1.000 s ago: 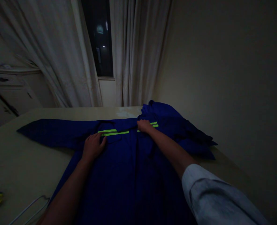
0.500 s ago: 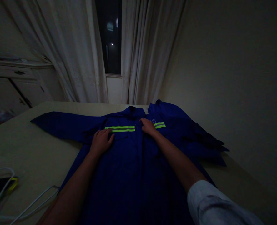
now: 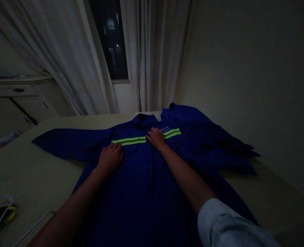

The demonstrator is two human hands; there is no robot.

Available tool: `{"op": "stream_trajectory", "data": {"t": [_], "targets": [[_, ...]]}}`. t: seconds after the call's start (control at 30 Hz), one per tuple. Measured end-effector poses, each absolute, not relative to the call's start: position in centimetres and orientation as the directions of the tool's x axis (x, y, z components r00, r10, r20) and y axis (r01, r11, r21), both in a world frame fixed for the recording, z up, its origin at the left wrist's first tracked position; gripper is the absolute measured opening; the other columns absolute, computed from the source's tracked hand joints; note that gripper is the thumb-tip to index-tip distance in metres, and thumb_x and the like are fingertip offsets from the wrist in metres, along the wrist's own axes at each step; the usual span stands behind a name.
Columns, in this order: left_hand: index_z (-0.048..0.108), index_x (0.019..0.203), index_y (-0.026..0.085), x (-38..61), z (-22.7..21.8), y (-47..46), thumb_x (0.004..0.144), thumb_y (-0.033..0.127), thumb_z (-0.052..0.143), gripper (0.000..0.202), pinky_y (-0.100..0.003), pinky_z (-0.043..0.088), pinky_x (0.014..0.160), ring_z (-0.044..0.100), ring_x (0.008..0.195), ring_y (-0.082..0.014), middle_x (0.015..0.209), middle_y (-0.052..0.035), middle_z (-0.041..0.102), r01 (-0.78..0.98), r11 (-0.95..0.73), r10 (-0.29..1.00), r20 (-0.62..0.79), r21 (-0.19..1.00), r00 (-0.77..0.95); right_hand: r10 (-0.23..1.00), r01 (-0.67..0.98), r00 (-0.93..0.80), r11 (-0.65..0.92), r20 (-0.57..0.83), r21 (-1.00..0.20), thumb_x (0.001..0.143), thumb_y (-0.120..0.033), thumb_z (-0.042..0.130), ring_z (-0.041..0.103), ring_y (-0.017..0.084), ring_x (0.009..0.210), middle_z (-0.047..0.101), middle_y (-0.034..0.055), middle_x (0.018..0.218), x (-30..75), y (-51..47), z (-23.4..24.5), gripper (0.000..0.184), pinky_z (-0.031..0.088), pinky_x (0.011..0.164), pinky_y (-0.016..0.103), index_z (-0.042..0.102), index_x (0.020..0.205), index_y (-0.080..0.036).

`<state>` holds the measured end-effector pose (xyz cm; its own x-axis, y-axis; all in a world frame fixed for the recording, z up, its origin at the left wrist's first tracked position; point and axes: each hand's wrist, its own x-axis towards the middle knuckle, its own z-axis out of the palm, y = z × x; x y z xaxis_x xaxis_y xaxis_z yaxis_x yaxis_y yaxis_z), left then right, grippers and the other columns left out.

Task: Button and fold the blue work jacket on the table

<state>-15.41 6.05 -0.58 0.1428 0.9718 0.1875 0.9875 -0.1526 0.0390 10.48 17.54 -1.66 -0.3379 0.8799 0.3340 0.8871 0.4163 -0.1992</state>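
A dark blue work jacket [image 3: 131,192] lies front side up, with yellow-green reflective stripes across its chest. Its left-hand sleeve [image 3: 64,142] stretches out flat. My left hand [image 3: 111,156] rests on the chest just below the stripe, palm down with the fingers laid along the cloth. At the front placket, between the two stripe sections, my right hand [image 3: 155,137] has its fingers bent onto the fabric edge. A small pale logo [image 3: 164,129] shows beside it. The fingertips of the right hand are partly hidden in dim light.
More blue cloth [image 3: 219,137] is bunched at the right, near the wall. The pale table [image 3: 51,181] carries a white hanger-like loop [image 3: 33,227] and a black and yellow object [image 3: 6,218] at the lower left. Curtains [image 3: 152,61] and a cabinet [image 3: 15,99] stand behind.
My right hand has shifted slightly left and down along the placket, uncovering more of the logo. My left hand stays on the chest, its thumb now closer in. The view has tilted.
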Motion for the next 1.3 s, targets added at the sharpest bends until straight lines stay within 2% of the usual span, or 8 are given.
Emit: {"op": "stream_trajectory", "data": {"t": [0.07,0.13,0.27,0.37,0.5,0.73,0.93,1.3], "targets": [[0.076,0.108,0.017,-13.4,0.3,6.7,0.095,0.026,0.050,0.031,-0.058,0.040,0.113,0.062,0.125,-0.0410,0.120,-0.0221,0.074,0.989,-0.150,0.974,0.173,0.001,0.147,0.881,0.858,-0.354,0.439,0.312,-0.266,0.100,-0.035,0.069,0.059,0.028,0.116,0.067,0.0125,0.117,10.7,17.9,-1.6,0.021,0.045,0.101,0.042,0.078,0.111,-0.019],[0.077,0.108,0.014,-10.7,0.5,7.8,0.095,0.025,0.049,0.032,-0.060,0.039,0.112,0.061,0.127,-0.0430,0.122,-0.0249,0.073,0.990,-0.142,0.964,0.230,0.027,0.132,0.889,0.809,-0.363,0.450,0.281,-0.379,0.098,-0.034,0.072,0.061,0.024,0.112,0.066,0.0102,0.117,11.0,18.4,-1.7,0.024,0.047,0.099,0.036,0.077,0.116,-0.019],[0.059,0.147,0.022,-6.0,-1.2,10.3,0.101,0.033,0.042,0.050,-0.053,0.035,0.120,0.047,0.147,-0.0341,0.160,-0.0142,0.052,0.968,-0.203,0.949,0.274,0.149,0.156,0.897,0.738,-0.348,0.442,0.273,-0.511,0.095,-0.030,0.075,0.064,0.019,0.109,0.065,0.0061,0.115,11.5,19.0,-2.4,0.025,0.047,0.100,0.031,0.075,0.119,-0.022],[0.050,0.156,0.025,-5.2,-2.9,11.3,0.105,0.040,0.036,0.055,-0.055,0.025,0.126,0.038,0.154,-0.0330,0.167,-0.0091,0.045,0.946,-0.261,0.954,0.203,0.192,0.222,0.903,0.741,-0.324,0.428,0.283,-0.517,0.096,-0.028,0.074,0.064,0.018,0.106,0.065,0.0055,0.114,11.4,19.1,-2.8,0.022,0.048,0.098,0.030,0.073,0.117,-0.021],[0.048,0.158,0.023,-5.7,-3.0,11.4,0.105,0.040,0.035,0.058,-0.059,0.025,0.125,0.036,0.155,-0.0361,0.168,-0.0112,0.042,0.945,-0.270,0.954,0.184,0.183,0.237,0.909,0.785,-0.296,0.407,0.295,-0.467,0.098,-0.031,0.071,0.064,0.020,0.104,0.065,0.0060,0.114,11.0,18.6,-2.6,0.019,0.049,0.095,0.031,0.072,0.114,-0.022],[0.067,0.137,0.022,-4.2,-0.7,11.6,0.097,0.035,0.049,0.045,-0.051,0.045,0.109,0.059,0.131,-0.0353,0.148,-0.0138,0.063,0.969,-0.202,0.965,0.196,0.144,0.172,0.906,0.815,-0.303,0.407,0.295,-0.412,0.102,-0.031,0.064,0.064,0.025,0.105,0.065,0.0089,0.115,10.7,17.8,-2.1,0.017,0.050,0.092,0.034,0.073,0.113,-0.022],[0.066,0.140,0.022,-4.0,-1.5,11.6,0.096,0.033,0.049,0.048,-0.055,0.031,0.123,0.049,0.144,-0.0341,0.155,-0.0112,0.059,0.958,-0.199,0.957,0.253,0.207,0.144,0.909,0.784,-0.295,0.406,0.293,-0.471,0.098,-0.030,0.068,0.064,0.021,0.104,0.065,0.0075,0.114,11.0,18.3,-2.5,0.019,0.050,0.095,0.032,0.075,0.113,-0.021],[0.064,0.142,0.020,-4.3,-2.0,11.8,0.096,0.034,0.049,0.050,-0.056,0.030,0.125,0.048,0.148,-0.0336,0.159,-0.0109,0.054,0.946,-0.175,0.965,0.237,0.274,0.110,0.901,0.743,-0.293,0.425,0.321,-0.516,0.096,-0.023,0.068,0.063,0.019,0.105,0.065,0.0061,0.111,11.1,18.6,-2.8,0.020,0.049,0.099,0.031,0.075,0.114,-0.021]]}}
